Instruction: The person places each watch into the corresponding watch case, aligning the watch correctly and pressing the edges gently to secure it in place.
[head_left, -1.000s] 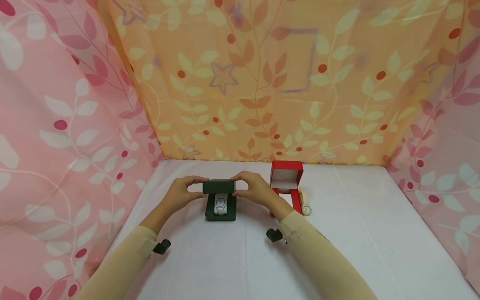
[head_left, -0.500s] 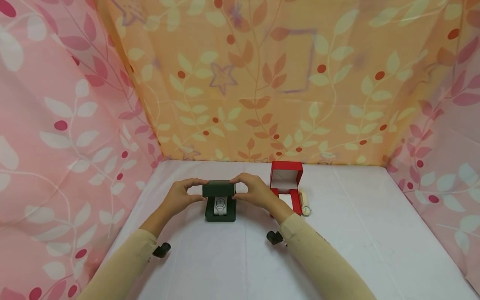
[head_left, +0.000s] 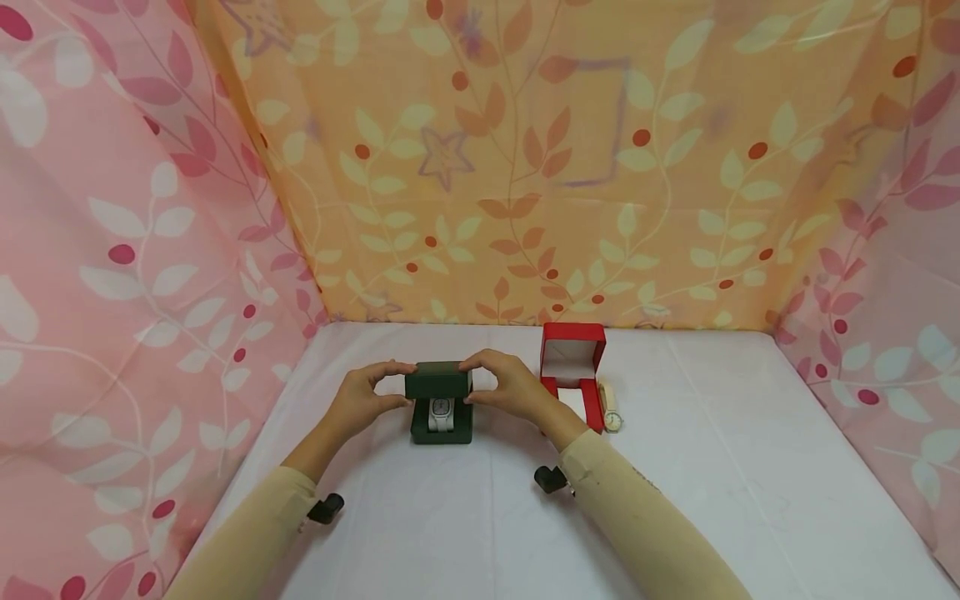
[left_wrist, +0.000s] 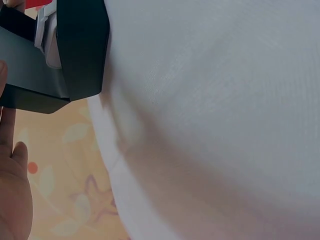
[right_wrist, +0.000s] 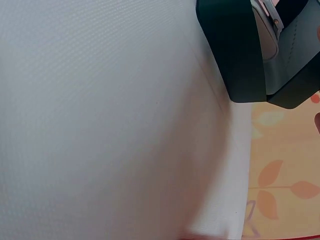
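A dark green watch box point(head_left: 438, 381) stands on the white table with its lid tilted partway over the base. Inside sits a white wristwatch point(head_left: 441, 408), its dial facing me. My left hand point(head_left: 358, 400) pinches the lid's left side between thumb and fingers. On the opposite side, my right hand point(head_left: 513, 387) grips the lid the same way. The left wrist view shows the box point(left_wrist: 82, 50) from its side, the lid hinged at an angle to the base. In the right wrist view the box point(right_wrist: 235, 55) appears at the top, with part of the watch strap point(right_wrist: 267, 30) inside.
Right of the hands stands a red watch box point(head_left: 573, 337) with its lid raised and a white insert, partly behind my right wrist. Close against its right side lies a second watch point(head_left: 611, 417) with a cream strap. Patterned cloth walls point(head_left: 480, 167) enclose the table.
Both hands have lowered slightly, and the green lid has tilted a little further down over the watch. The red box and the second watch stay where they were.
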